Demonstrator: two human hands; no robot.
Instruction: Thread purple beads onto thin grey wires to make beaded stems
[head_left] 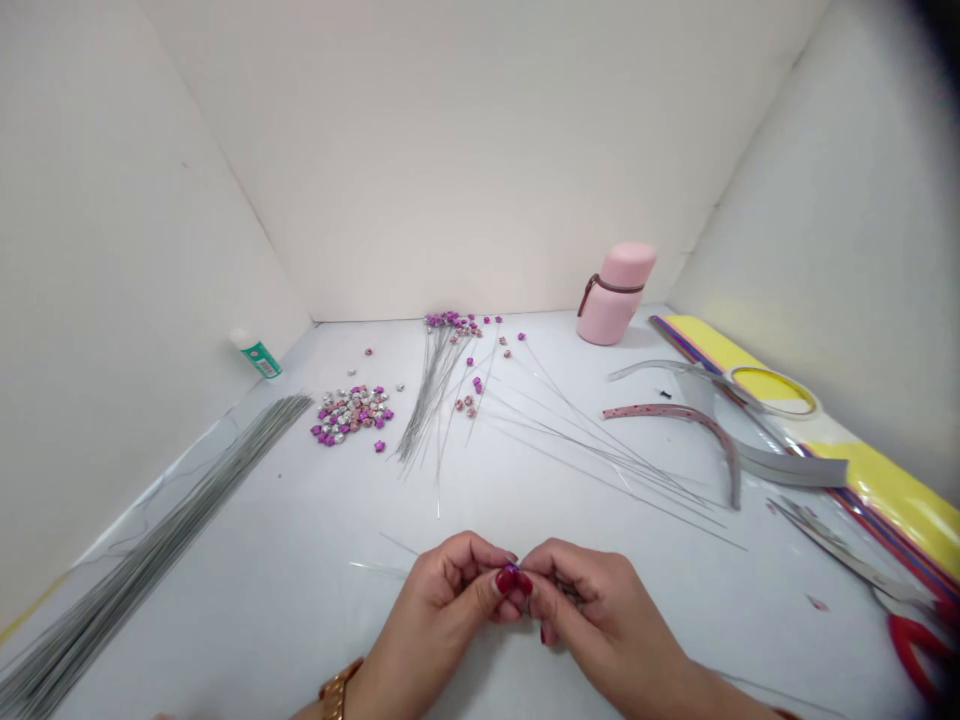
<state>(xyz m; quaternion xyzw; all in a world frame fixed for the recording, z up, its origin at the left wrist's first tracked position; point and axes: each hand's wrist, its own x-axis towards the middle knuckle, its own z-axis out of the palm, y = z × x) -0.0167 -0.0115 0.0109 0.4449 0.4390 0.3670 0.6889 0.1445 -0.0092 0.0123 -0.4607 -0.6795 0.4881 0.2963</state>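
Near the front of the table, my left hand (457, 590) and my right hand (592, 600) meet, thumbs side by side. Both pinch a small purple star (513, 568), of which only a sliver shows between the fingertips. Thin wire (375, 567) sticks out to the left behind my left hand. Another length of wire (772, 688) runs out past my right forearm; whether it joins the star is hidden. Beyond the hands, several stars fixed on wire stems (431, 385) lie bunched together, with more wired stars (478, 385) spread to their right.
Loose purple, pink and silver stars (352, 412) form a pile at left. A long bundle of wires (172, 530) lies along the left wall, near a glue stick (259, 356). At right are a pink bottle (611, 300), tape roll (772, 390), patterned strip (690, 415), yellow sheets (885, 480) and scissors (847, 550).
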